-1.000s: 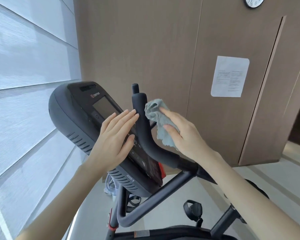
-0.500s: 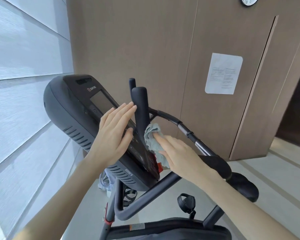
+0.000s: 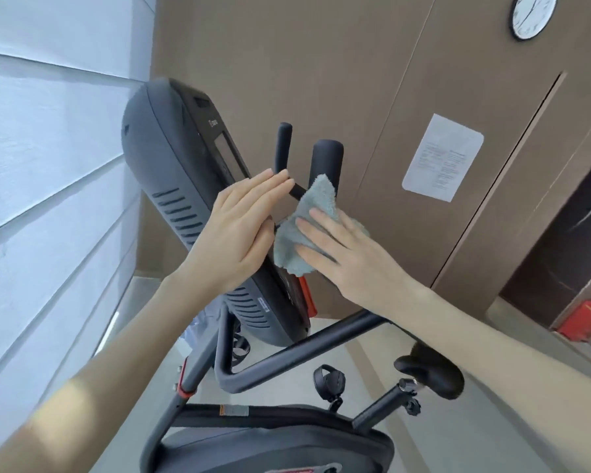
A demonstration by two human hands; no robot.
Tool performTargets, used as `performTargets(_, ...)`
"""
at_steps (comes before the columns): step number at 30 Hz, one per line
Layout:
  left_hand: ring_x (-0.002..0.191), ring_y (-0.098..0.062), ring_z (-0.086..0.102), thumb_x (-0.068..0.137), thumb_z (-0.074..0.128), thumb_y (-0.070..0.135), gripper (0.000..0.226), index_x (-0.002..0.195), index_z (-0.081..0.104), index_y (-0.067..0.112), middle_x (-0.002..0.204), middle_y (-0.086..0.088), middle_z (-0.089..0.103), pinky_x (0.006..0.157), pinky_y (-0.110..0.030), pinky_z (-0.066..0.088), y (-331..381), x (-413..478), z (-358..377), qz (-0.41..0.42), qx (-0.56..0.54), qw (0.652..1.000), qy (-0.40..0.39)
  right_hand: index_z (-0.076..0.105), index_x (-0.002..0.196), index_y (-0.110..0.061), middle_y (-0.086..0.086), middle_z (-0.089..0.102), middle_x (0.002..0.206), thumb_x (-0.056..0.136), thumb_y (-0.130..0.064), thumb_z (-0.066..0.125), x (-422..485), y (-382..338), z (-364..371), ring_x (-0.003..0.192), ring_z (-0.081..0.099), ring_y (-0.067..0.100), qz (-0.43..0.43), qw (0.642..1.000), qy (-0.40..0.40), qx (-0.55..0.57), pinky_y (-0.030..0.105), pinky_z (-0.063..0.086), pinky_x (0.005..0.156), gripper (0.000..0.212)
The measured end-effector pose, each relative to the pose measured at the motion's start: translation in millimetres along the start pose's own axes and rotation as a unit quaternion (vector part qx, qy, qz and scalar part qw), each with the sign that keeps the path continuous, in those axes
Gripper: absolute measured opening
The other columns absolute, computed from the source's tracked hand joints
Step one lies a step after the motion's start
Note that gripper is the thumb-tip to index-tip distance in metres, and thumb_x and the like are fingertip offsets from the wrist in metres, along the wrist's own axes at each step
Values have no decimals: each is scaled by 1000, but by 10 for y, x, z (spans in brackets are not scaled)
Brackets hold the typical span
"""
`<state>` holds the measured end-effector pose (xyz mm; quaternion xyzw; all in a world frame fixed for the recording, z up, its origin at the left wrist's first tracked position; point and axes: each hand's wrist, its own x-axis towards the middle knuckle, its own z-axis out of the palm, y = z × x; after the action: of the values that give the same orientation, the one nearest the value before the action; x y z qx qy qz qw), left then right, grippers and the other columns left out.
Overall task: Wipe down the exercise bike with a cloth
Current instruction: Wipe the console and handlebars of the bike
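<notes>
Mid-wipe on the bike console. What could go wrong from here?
1. The right hand only presses the cloth flat and does not grip it, so the cloth may slip and drop.
2. The left hand lies on the console, so the patch under it may go unwiped.
3. The cloth is bunched close under the handlebar and could snag there on the next stroke.
</notes>
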<state>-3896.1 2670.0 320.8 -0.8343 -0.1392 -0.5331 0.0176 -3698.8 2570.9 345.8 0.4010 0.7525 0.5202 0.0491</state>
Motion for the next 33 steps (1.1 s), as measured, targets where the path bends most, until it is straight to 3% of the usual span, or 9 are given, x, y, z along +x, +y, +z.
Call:
performTargets(7,139,-21,30,83,42,-4,53,135,47,4,144,-7,43,113,-33,21,-11,-176,79,-13,-27,1000,-7,65,102,-4,18,59,125,92,-2,30,-210,-132,189,130,43,34,-71,995,-68,-23,56,17,113,37)
performTargets(11,138,-22,32,82,43,-3,51,132,50,3,142,-7,46,112,-32,22,12,-224,154,-11,-24,999,-28,69,95,-6,12,67,110,85,-4,35,-641,-277,178,118,55,25,-111,983,-137,-52,52,25,111,35)
performTargets(14,138,-23,32,84,44,-1,49,132,50,5,142,-6,47,112,-35,24,34,-254,194,-6,-24,998,-49,69,93,-5,10,67,105,87,1,30,-884,-249,114,113,57,23,-96,985,-142,-30,51,26,110,40)
performTargets(16,138,-22,32,84,45,0,48,132,51,5,141,-6,47,112,-36,25,34,-246,206,-4,-24,998,-52,67,96,-5,13,66,109,92,5,25,-928,-211,65,118,54,26,-74,991,-113,4,51,23,112,43)
performTargets(22,137,-21,33,85,46,-1,46,130,52,5,139,-6,49,112,-32,23,23,-121,182,-3,-26,1000,-17,66,101,-6,17,59,127,96,-2,43,-372,-102,18,126,48,33,-65,997,11,26,53,26,111,24)
performTargets(26,136,-21,34,87,46,2,43,129,53,5,137,-6,50,113,-35,25,33,-107,193,-4,-24,1000,-13,67,105,-9,14,53,136,93,-7,40,-239,-139,143,132,41,33,-50,998,-28,-3,54,25,111,29)
performTargets(29,135,-24,37,86,46,1,42,127,54,4,136,-7,51,111,-38,27,44,-125,231,-2,-22,999,-24,62,112,-6,14,45,142,90,-4,47,-433,-159,206,136,30,35,-37,997,-60,22,52,33,107,27)
performTargets(33,135,-25,37,86,46,2,42,126,54,4,136,-7,51,110,-38,28,68,-116,289,7,-23,999,-41,62,115,-5,12,43,144,94,1,28,-774,-203,184,134,36,37,-6,995,-93,38,50,37,103,41)
